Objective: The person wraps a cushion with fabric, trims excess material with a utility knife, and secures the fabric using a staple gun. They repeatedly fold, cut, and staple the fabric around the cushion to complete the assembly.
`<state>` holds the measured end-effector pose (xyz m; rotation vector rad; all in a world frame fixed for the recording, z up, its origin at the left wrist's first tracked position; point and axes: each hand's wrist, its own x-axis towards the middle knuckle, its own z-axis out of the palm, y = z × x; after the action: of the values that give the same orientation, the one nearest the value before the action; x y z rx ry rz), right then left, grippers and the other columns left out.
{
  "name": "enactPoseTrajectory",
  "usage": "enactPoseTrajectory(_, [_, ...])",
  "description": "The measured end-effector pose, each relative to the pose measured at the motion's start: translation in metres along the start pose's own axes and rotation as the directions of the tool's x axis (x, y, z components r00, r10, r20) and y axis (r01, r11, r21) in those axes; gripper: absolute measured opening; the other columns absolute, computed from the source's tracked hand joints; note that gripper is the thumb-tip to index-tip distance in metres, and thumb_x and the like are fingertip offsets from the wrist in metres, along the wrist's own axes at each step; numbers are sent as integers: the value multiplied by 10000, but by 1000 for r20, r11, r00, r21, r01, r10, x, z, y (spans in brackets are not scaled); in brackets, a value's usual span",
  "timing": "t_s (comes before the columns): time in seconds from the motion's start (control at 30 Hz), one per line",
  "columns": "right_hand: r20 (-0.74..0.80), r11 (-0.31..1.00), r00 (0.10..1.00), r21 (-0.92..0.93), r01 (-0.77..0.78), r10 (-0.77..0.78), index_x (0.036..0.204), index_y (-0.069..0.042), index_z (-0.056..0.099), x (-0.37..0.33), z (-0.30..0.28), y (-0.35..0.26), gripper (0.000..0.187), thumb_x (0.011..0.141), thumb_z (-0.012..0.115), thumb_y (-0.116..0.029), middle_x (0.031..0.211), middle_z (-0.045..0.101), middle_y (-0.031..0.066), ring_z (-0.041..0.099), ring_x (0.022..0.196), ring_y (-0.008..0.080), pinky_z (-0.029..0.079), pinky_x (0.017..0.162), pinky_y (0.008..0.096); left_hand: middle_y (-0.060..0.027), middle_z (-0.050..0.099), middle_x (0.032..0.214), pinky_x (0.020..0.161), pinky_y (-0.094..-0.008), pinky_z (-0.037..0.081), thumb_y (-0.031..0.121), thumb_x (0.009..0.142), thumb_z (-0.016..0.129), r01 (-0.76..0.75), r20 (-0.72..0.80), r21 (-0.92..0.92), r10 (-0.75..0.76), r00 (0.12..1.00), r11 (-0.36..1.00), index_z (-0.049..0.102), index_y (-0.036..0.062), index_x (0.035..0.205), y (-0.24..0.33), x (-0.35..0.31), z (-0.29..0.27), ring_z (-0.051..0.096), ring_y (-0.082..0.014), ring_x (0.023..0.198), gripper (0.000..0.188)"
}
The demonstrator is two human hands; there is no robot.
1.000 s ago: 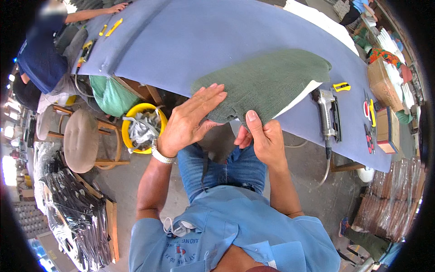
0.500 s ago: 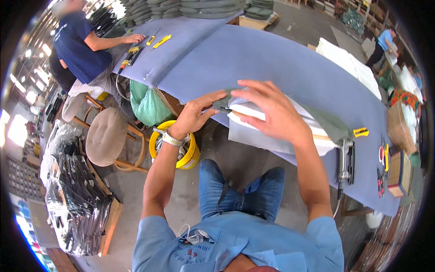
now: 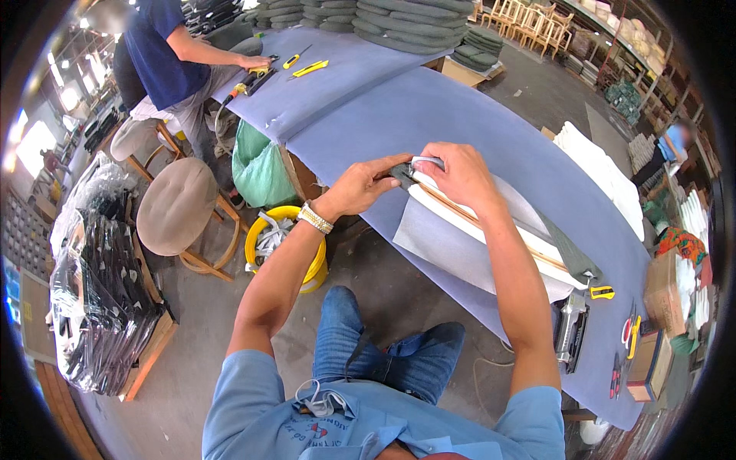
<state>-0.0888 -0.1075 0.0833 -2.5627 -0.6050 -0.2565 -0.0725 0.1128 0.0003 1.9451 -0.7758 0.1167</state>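
Observation:
A long padded panel (image 3: 540, 264) lies across the table, with a thin wooden strip (image 3: 469, 220) along it, white padding beside the strip, dark green fabric (image 3: 567, 251) around its ends and a pale cloth (image 3: 445, 239) below. At the panel's far left end, my left hand (image 3: 359, 188) pinches the dark green fabric between thumb and fingers. My right hand (image 3: 462, 176) is closed at the same end, its fingers bent over a light edge of material; they partly hide what they grip. Near the panel's right end lies a metal staple gun (image 3: 569, 331).
A yellow cutter (image 3: 602, 292), scissors and pliers lie at the table's right. Below its left edge stand a yellow bucket (image 3: 323, 270) of scraps and a green bag (image 3: 259, 167). A co-worker (image 3: 157, 54) stands at the far left, beside round padded stools (image 3: 178, 207).
My right hand's spread fingers have bent and closed at the panel's end. My left hand still pinches the fabric there. The view has shifted, and more of the wooden strip shows.

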Motion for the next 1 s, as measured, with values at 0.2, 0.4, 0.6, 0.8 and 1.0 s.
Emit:
enactPoseTrajectory(0.2, [20, 994, 1000, -113, -8, 11, 989, -99, 732, 20, 15, -6, 190, 937, 699, -278, 865, 721, 174, 683, 839, 398, 519, 747, 501, -167, 660, 1310, 946, -323, 519, 91, 988, 648, 3, -4, -2, -3, 1000, 1000, 498, 52, 1501, -16, -9, -5, 639, -194, 1045, 536])
enactPoseTrajectory(0.4, [-78, 953, 953, 55, 297, -292, 1079, -33, 669, 18, 5, 20, 150, 931, 645, -50, 1051, 713, 173, 680, 1002, 396, 535, 850, 441, -215, 569, 1463, 1096, -388, 460, 303, 1060, 570, 4, -85, -205, -22, 996, 979, 504, -33, 1456, -2, 7, 22, 589, -283, 1310, 523])
enactPoseTrajectory(0.6, [114, 875, 883, -127, 467, -454, 1109, -22, 684, 17, -35, 8, 234, 875, 682, -16, 1079, 712, 208, 667, 1017, 431, 528, 858, 467, -184, 705, 1223, 923, -401, 535, 168, 1007, 573, -58, -368, -173, -9, 930, 983, 636, 21, 1326, 5, 30, 48, 699, -329, 1042, 357])
enactPoseTrajectory(0.8, [210, 904, 917, -196, 380, -340, 1056, -8, 690, 37, -25, 5, 193, 866, 697, -37, 978, 714, 224, 668, 941, 451, 519, 805, 482, -194, 735, 1169, 933, -403, 534, 180, 1002, 579, 100, -348, -254, -187, 919, 962, 672, 24, 1297, 12, 25, 38, 708, -321, 1031, 346])
enactPoseTrajectory(1.0, [75, 836, 888, -310, 452, -453, 1009, -27, 692, 31, -21, 46, 142, 867, 691, -40, 922, 712, 198, 675, 870, 424, 523, 740, 496, -231, 742, 1041, 866, -411, 551, 211, 972, 625, 97, -383, -283, -205, 901, 954, 686, 30, 1264, 5, 45, 58, 719, -261, 907, 349])
